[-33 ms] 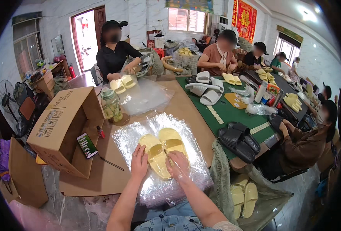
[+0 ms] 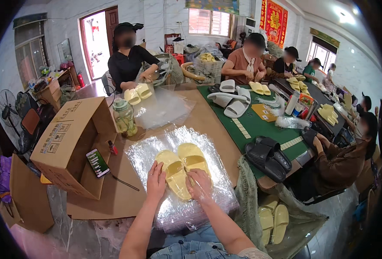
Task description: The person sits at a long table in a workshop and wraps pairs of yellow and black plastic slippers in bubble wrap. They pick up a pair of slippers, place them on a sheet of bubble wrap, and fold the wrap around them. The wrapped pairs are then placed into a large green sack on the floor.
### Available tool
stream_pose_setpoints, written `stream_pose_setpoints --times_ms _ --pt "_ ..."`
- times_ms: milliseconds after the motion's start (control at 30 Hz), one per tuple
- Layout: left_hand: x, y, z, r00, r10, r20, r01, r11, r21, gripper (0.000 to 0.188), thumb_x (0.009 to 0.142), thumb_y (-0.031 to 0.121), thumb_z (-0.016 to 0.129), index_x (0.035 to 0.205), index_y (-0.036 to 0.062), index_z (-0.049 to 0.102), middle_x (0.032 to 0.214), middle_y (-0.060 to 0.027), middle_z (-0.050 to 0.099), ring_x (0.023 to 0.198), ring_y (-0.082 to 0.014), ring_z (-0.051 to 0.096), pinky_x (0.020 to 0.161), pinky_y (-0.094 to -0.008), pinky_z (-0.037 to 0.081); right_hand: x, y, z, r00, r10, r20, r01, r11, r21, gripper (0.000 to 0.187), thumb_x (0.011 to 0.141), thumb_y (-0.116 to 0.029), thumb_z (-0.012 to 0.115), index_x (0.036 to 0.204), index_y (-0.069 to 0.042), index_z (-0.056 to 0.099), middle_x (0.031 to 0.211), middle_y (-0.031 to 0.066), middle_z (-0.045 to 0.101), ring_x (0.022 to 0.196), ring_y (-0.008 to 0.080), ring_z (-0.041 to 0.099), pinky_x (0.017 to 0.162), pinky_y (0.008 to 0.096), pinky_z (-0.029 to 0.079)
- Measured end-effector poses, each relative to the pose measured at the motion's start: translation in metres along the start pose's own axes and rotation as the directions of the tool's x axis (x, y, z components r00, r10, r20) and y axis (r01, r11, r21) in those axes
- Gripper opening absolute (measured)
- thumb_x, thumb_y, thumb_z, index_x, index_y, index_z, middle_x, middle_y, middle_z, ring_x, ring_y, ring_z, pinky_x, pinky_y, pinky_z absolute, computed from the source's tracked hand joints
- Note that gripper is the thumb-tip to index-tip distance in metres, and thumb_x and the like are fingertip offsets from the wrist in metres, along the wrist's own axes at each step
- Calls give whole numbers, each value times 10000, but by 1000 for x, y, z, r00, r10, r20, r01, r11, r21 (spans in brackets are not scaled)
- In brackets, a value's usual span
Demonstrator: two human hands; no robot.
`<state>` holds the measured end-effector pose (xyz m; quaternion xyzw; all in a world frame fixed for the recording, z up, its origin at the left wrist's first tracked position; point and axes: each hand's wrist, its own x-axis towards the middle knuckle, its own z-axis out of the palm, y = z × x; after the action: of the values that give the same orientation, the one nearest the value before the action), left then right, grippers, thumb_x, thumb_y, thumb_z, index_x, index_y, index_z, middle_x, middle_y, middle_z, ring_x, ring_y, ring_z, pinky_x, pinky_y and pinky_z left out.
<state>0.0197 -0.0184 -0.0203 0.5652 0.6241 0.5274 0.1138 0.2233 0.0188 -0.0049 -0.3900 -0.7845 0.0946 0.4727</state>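
A pair of pale yellow slide slippers lies side by side, toes away from me, in clear plastic on a stack of clear plastic bags. My left hand rests against the outer edge of the left slipper, its fingers stretched out and holding nothing. Over the heel part of the right slipper, my right hand is bent round its edge, with shiny film about the fingers and wrist. Part of the right slipper is hidden beneath that hand.
Left of the bags are an open cardboard box, a phone and a jar. Black slides lie on the green mat to the right. A sack with yellow slippers sits below. Co-workers sit around.
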Motion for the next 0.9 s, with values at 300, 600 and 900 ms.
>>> stream_pose_setpoints --times_ms 300,600,900 --pt "0 3 -1 1000 18 -2 -17 1000 20 404 1006 156 548 1392 43 587 1503 -248 483 1355 -374 499 1125 -414 401 6 -7 -5 999 6 -44 -7 1000 -30 181 776 -95 752 953 -83 718 1035 94 697 976 305 658 860 420 525" --pt "0 4 -2 1000 22 -14 -21 999 33 406 993 165 566 1377 39 599 1494 -262 489 1344 -392 510 1107 -428 425 5 -4 -4 1000 5 -8 -5 1000 -30 189 808 -117 739 991 -82 706 1050 92 679 987 309 639 873 419 512" --pt "0 7 -2 1000 15 -1 -15 1000 28 406 1015 174 547 1394 36 585 1512 -247 474 1369 -386 487 1120 -423 413 5 -3 -4 998 -32 -49 31 999 -20 193 808 -104 746 995 -88 702 1022 94 684 941 313 653 831 419 517"
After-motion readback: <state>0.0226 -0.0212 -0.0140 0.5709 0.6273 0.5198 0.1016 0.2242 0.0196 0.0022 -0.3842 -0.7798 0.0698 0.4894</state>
